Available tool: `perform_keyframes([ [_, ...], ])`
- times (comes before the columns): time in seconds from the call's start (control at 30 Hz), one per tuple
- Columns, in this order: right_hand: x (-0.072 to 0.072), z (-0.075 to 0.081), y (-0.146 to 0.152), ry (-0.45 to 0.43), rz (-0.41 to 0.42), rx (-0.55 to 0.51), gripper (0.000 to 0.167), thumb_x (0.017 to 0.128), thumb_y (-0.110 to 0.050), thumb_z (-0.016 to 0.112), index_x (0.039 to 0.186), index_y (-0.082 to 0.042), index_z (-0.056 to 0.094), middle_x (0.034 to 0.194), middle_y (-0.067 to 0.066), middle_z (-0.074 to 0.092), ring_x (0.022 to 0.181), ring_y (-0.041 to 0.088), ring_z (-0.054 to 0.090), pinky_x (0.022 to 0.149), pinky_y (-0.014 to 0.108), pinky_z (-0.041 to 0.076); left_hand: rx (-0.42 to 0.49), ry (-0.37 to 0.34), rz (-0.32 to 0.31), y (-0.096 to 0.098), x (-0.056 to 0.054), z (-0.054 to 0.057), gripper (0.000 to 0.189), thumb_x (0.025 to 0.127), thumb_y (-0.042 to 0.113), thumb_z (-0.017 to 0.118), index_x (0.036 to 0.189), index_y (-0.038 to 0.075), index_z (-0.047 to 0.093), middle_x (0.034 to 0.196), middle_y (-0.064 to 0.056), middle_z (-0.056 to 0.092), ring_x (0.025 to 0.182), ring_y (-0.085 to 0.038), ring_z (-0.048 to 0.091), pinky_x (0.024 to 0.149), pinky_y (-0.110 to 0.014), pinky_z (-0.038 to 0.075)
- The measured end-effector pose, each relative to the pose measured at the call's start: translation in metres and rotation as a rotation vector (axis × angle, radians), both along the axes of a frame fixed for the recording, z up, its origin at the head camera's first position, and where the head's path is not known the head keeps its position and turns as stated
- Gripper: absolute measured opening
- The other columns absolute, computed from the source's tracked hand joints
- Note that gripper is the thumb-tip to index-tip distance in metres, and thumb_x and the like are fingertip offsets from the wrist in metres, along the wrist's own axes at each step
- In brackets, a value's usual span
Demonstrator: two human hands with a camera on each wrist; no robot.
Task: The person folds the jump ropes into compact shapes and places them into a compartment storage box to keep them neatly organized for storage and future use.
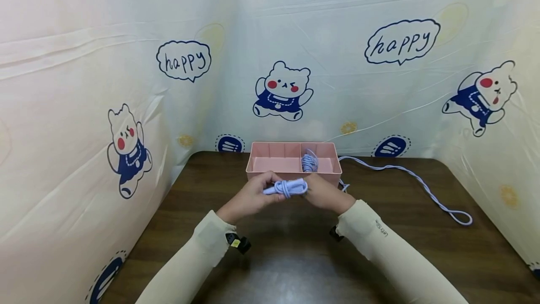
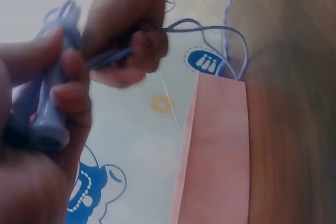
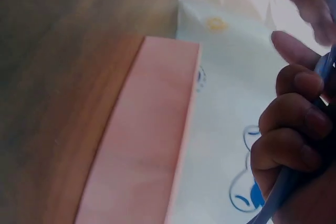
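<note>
Left hand (image 2: 39,174) grips probable handles (image 2: 51,123), blurred; right hand (image 2: 125,22) holds cord (image 2: 109,58).

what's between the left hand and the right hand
In the head view, a wrapped blue bundle lies there, held by the left hand. The left wrist view shows blue cord running from it to the right hand.

A pale, creased cloth (image 1: 236,97) printed with bears (image 1: 282,92) in blue, orange slices (image 1: 348,128) and speech bubbles (image 1: 183,61) reading "happy" hangs behind and beside a dark brown wooden counter (image 1: 278,269).
</note>
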State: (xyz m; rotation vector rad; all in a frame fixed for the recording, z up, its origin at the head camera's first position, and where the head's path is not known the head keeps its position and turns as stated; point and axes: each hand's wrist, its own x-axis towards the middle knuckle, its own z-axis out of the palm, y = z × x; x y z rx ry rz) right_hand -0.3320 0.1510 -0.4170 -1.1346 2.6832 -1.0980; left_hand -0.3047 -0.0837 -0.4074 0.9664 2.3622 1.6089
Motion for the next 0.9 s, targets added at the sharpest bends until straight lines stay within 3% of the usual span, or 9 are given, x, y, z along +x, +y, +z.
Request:
perform_keyframes([
  [0.07,0.004,-0.004,-0.001,-0.018,-0.014,0.016,0.037,0.104,-0.039,0.043,0.129,-0.018,0.060,0.093,-0.009,0.063,0.077,0.009,0.056,0.074,0.031,0.047,-0.004,0.040,0.039,0.000,-0.001,0.000,0.024,0.088,0.011,0.073,0.107,0.014,0.058,0.105,-0.001,0.063,0.093,-0.021,0.059,0.081,-0.034,0.053],
  [0.17,0.008,-0.009,-0.003,-0.018,-0.024,0.071,0.038,0.104,-0.038,0.043,0.133,-0.018,0.057,0.095,-0.007,0.062,0.077,0.007,0.055,0.075,0.030,0.047,-0.059,0.116,0.062,0.000,-0.003,-0.001,0.028,0.090,0.011,0.071,0.111,0.014,0.054,0.106,0.000,0.063,0.093,-0.019,0.060,0.081,-0.031,0.053],
  [0.3,0.011,-0.012,-0.006,0.067,0.071,0.162,0.022,0.103,-0.028,0.049,0.111,-0.014,0.064,0.085,-0.006,0.059,0.071,0.008,0.053,0.068,0.029,0.048,-0.123,0.194,0.061,-0.002,-0.008,-0.003,0.040,0.091,0.013,0.069,0.125,0.016,0.048,0.117,0.000,0.060,0.098,-0.016,0.059,0.087,-0.032,0.051],
  [0.37,0.014,-0.013,-0.008,0.125,0.120,0.207,0.018,0.101,-0.027,0.052,0.108,-0.014,0.063,0.087,-0.007,0.057,0.075,0.009,0.053,0.071,0.029,0.047,-0.153,0.236,0.045,-0.003,-0.010,-0.003,0.045,0.091,0.014,0.069,0.132,0.016,0.049,0.124,0.002,0.059,0.103,-0.015,0.058,0.092,-0.034,0.049],
  [0.53,0.017,-0.016,-0.008,0.222,0.119,0.240,0.026,0.099,-0.035,0.056,0.116,-0.016,0.060,0.093,-0.012,0.053,0.080,0.007,0.052,0.076,0.028,0.046,-0.203,0.329,-0.021,-0.002,-0.010,-0.003,0.046,0.092,0.013,0.068,0.135,0.016,0.055,0.130,0.006,0.057,0.111,-0.012,0.056,0.099,-0.036,0.044],
  [0.77,0.015,-0.021,-0.009,0.228,0.081,0.192,0.017,0.093,-0.034,0.067,0.092,-0.022,0.055,0.074,-0.013,0.050,0.062,0.004,0.048,0.056,0.024,0.043,-0.287,0.348,0.048,0.005,-0.005,0.000,0.030,0.091,0.014,0.070,0.116,0.016,0.053,0.108,0.006,0.060,0.092,-0.011,0.057,0.087,-0.030,0.050],
  [0.9,0.014,-0.022,-0.012,0.212,0.085,0.179,0.017,0.092,-0.030,0.068,0.090,-0.019,0.055,0.073,-0.013,0.050,0.061,0.004,0.048,0.057,0.024,0.042,-0.302,0.310,0.077,0.005,-0.003,0.000,0.029,0.092,0.015,0.068,0.115,0.016,0.049,0.107,0.004,0.060,0.090,-0.012,0.058,0.084,-0.029,0.051],
])
